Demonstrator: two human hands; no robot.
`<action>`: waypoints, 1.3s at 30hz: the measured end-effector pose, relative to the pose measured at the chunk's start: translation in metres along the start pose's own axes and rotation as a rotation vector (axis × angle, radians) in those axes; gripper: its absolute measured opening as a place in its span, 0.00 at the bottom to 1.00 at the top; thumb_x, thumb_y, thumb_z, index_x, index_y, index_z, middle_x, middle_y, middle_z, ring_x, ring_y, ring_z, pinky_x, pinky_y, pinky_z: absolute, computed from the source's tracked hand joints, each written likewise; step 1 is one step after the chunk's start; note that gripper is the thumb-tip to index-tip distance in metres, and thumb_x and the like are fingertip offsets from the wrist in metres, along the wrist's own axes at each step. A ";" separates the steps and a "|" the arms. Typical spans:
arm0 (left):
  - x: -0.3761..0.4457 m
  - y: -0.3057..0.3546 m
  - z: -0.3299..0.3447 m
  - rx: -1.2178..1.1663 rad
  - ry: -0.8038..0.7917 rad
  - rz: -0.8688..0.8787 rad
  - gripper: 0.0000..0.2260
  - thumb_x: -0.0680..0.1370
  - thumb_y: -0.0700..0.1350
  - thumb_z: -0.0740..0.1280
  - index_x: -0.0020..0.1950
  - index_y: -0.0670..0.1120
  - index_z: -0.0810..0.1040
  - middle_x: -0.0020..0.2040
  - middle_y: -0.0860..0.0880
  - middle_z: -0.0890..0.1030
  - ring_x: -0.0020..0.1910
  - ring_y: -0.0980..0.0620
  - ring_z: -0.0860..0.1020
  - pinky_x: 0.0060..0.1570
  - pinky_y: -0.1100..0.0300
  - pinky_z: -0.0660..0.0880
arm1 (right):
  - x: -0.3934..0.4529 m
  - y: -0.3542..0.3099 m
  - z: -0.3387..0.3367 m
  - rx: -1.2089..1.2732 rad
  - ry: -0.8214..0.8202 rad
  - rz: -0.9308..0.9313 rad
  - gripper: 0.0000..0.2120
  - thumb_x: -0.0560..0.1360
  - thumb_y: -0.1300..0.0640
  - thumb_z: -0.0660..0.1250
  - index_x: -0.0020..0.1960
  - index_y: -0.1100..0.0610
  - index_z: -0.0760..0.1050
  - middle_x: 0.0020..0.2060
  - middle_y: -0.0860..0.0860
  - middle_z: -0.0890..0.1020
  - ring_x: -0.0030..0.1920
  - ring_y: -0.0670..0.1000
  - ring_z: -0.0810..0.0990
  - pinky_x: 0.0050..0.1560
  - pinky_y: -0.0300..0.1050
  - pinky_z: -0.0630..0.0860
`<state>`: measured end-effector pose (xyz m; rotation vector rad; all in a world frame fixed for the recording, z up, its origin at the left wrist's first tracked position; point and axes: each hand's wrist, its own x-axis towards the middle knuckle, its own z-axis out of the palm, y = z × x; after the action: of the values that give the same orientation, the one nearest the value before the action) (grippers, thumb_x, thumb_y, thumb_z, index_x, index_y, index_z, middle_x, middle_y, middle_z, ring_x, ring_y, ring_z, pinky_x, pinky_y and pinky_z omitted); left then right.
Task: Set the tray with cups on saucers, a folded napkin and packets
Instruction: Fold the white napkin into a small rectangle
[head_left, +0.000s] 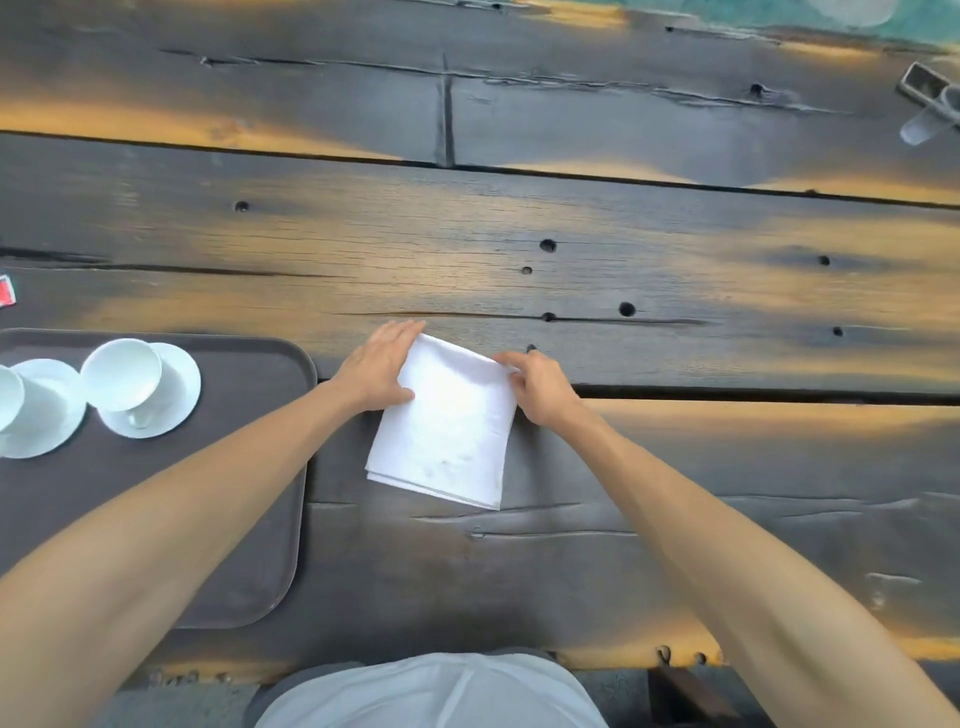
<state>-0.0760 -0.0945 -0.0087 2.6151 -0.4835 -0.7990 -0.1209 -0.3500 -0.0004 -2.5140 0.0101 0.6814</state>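
— Where is the napkin (447, 421)?

— On the dark wooden surface (571, 260), just to the right of the tray (244, 467), not on it. It is white, folded into a rough square with its layered edges towards the person, and it lies a bit askew.

— What are the hands doing?

— The left hand (376, 371) lies flat over the napkin's far left corner, fingers (402, 332) straight and held close together, the thumb along the left edge of the cloth. The right hand (540, 387) is at the far right corner, its fingers (506, 359) curled and pinching the edge of the napkin there.

— And the tray?

— A dark brown tray with rounded corners, on the left side. The left forearm crosses over its right part. Two white cups stand on it, each on a white saucer: the right cup (122, 374) on the right saucer (179, 389), and the left cup (8, 397), cut off by the frame edge, on the left saucer (49, 410). The two saucers are touching or nearly so; I cannot tell which.

— Any packets?

— A small red packet (6, 291) shows at the left edge, on the surface beyond the tray. Only a part is in view.

— Anything else?

— At the far right a small rectangular holder (922, 85) lies on the surface with a clear, blurred thing against it.
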 end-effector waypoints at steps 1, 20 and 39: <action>0.003 -0.005 -0.002 -0.010 -0.004 -0.008 0.46 0.70 0.45 0.75 0.81 0.47 0.52 0.81 0.47 0.57 0.80 0.45 0.52 0.76 0.45 0.58 | 0.006 0.000 -0.002 0.004 0.007 -0.004 0.25 0.79 0.69 0.55 0.71 0.51 0.76 0.59 0.60 0.81 0.61 0.61 0.76 0.61 0.51 0.74; -0.048 -0.020 -0.015 -0.125 0.341 0.260 0.07 0.78 0.41 0.69 0.54 0.46 0.84 0.46 0.49 0.87 0.41 0.50 0.83 0.42 0.50 0.81 | -0.031 -0.014 -0.014 -0.191 0.233 -0.113 0.10 0.77 0.59 0.66 0.57 0.52 0.79 0.51 0.51 0.78 0.51 0.58 0.80 0.38 0.49 0.76; -0.142 -0.022 0.076 0.121 0.354 0.337 0.17 0.74 0.38 0.74 0.63 0.46 0.83 0.62 0.49 0.83 0.60 0.48 0.82 0.47 0.49 0.84 | -0.131 0.004 0.081 -0.376 0.255 -0.176 0.11 0.73 0.63 0.72 0.55 0.55 0.78 0.51 0.53 0.79 0.48 0.57 0.79 0.24 0.44 0.70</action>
<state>-0.2266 -0.0338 -0.0112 2.5999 -0.8542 -0.1998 -0.2734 -0.3300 -0.0002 -2.9018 -0.2679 0.3085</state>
